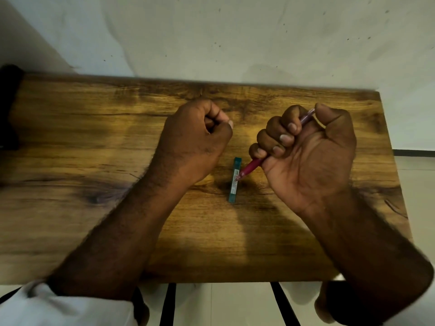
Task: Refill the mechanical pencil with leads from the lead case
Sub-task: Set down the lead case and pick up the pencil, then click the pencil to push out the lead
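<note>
A slim green lead case (234,180) lies flat on the wooden table (94,142), between my two hands. My right hand (310,151) is closed in a fist around a red mechanical pencil (250,167), thumb over its upper end. The pencil slants down to the left and its tip sits over the case. My left hand (195,142) hovers left of the case with its fingers curled into a loose fist. Whether anything is pinched in the left fingers cannot be made out.
The table's far edge meets a pale, marked wall (235,38). A dark object (8,107) stands at the table's far left corner. Black table legs (168,304) and a light floor show below the near edge.
</note>
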